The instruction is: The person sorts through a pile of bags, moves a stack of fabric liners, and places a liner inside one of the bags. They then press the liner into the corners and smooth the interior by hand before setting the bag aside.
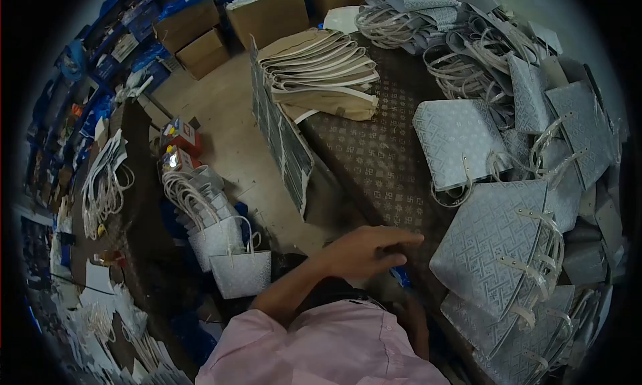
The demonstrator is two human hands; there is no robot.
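Note:
My left hand [371, 251] reaches across in front of my body at the near edge of the table. Its fingers are stretched out with a gap between them, and nothing is in it. Close to its fingertips lies a silver patterned handbag [491, 244], on its side with its clear-looking handles to the right. Another silver handbag [461, 141] lies behind that one. My right hand [416, 328] hangs low beside my body, dim and partly covered by the shirt, so its fingers cannot be made out. A small blue thing [400, 275] shows below my left hand.
The dark printed table [374, 151] carries stacked beige pieces with white edging [321, 71] and a heap of silver bags at right. A dark board [277, 138] stands along its left side. Small silver bags [241, 271] stand on the left; cardboard boxes [267, 14] are behind.

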